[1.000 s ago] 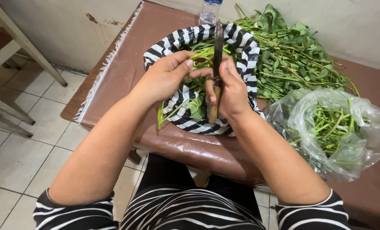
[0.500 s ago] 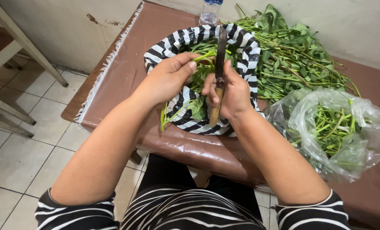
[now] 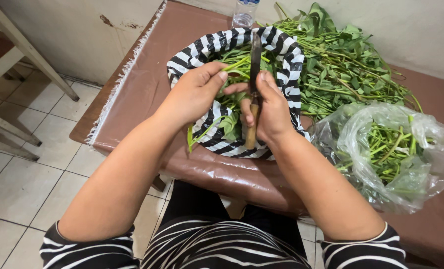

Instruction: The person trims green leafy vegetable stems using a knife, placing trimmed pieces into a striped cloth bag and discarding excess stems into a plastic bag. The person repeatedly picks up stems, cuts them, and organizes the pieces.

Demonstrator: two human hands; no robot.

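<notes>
My right hand [image 3: 270, 108] grips a knife [image 3: 254, 74] by its wooden handle, blade pointing away from me. My left hand [image 3: 194, 92] holds green leafy stems [image 3: 209, 127] whose ends hang below the palm. Both hands hover over a black-and-white striped cloth-lined basket [image 3: 284, 50] that holds cut greens. The thumb of my right hand touches the stems beside the blade.
A big pile of leafy green stalks [image 3: 341, 65] lies on the brown bench [image 3: 142, 84] right of the basket. A clear plastic bag [image 3: 396, 154] with green stems sits at the right. A plastic bottle [image 3: 243, 14] stands behind the basket. Chair legs [image 3: 27, 55] stand on the tiled floor at left.
My hands have shifted slightly and the stems in the left hand sit a little higher. The knife stays upright over the basket.
</notes>
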